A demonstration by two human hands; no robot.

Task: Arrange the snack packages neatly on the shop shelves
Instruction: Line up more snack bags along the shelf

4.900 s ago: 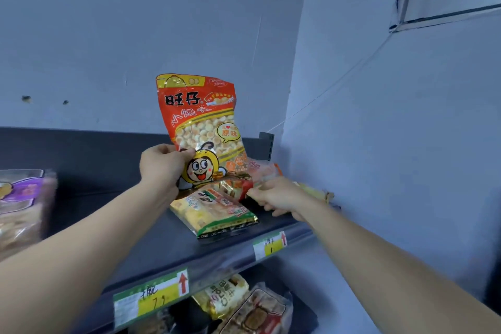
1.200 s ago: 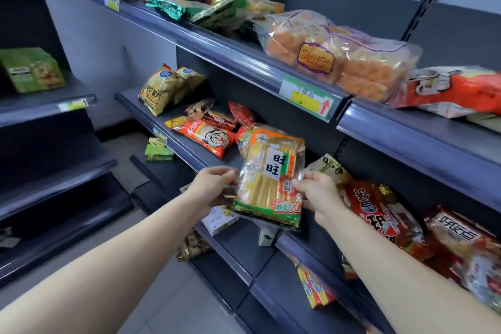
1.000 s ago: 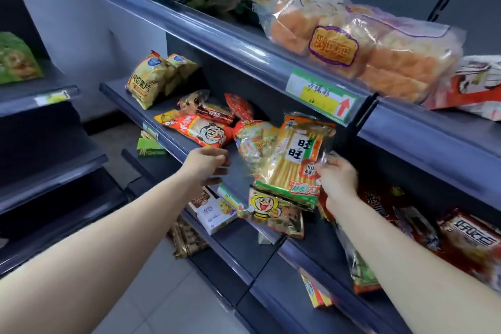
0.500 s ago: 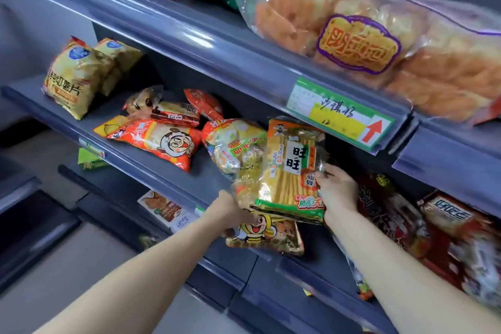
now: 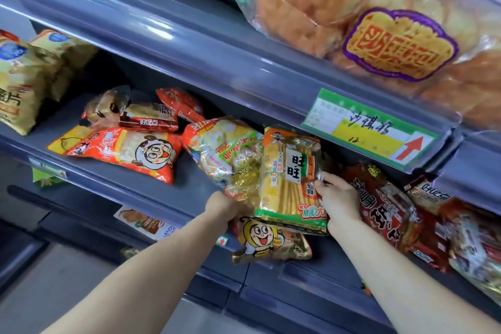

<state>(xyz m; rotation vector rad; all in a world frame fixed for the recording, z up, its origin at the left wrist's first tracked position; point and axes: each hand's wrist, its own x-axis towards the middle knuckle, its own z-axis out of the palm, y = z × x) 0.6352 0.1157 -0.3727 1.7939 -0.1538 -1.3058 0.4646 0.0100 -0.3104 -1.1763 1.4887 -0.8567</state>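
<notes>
Dark grey metal shelves [image 5: 162,35] (glossy along the front) above a pale grey floor [image 5: 67,287].

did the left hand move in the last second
Yes. The left hand moved right along the middle shelf front edge, towards the rice cracker pack.

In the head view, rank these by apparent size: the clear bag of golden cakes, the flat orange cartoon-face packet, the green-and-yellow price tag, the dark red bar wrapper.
1. Clear bag of golden cakes, also nearest the camera.
2. Flat orange cartoon-face packet and green-and-yellow price tag: about alike, not ranked.
3. Dark red bar wrapper.
</notes>
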